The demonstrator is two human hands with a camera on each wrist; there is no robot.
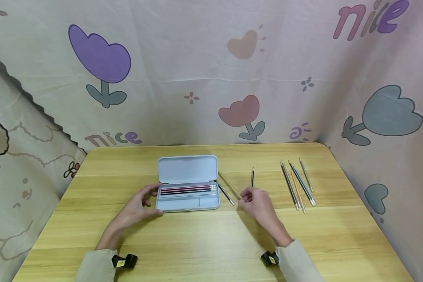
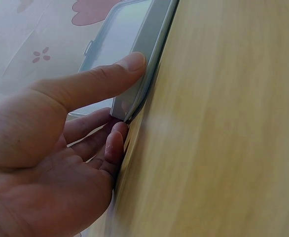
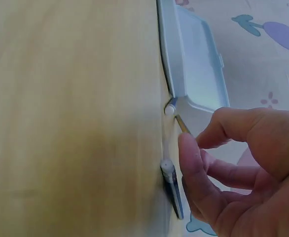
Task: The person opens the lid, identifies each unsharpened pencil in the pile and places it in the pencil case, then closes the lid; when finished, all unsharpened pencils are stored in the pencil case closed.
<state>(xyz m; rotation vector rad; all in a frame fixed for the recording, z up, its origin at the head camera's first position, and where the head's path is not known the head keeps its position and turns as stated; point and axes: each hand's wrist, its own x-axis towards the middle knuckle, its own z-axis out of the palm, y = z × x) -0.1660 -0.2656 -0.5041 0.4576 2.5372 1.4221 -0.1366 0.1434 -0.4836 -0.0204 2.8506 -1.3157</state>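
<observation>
A pale blue pencil case lies with its lid raised, and several dark red and black pencils are in its rear compartment. My left hand holds the case's left end, thumb against the front wall and fingers around the side. Between thumb and forefinger, my right hand pinches a yellow pencil by its near end. That pencil slants toward the case's right side. A black pencil lies beside the case. Another dark pencil is partly hidden behind my right hand.
Several more pencils lie loosely grouped on the right of the wooden table. A patterned cloth hangs behind the table's back edge and at both sides.
</observation>
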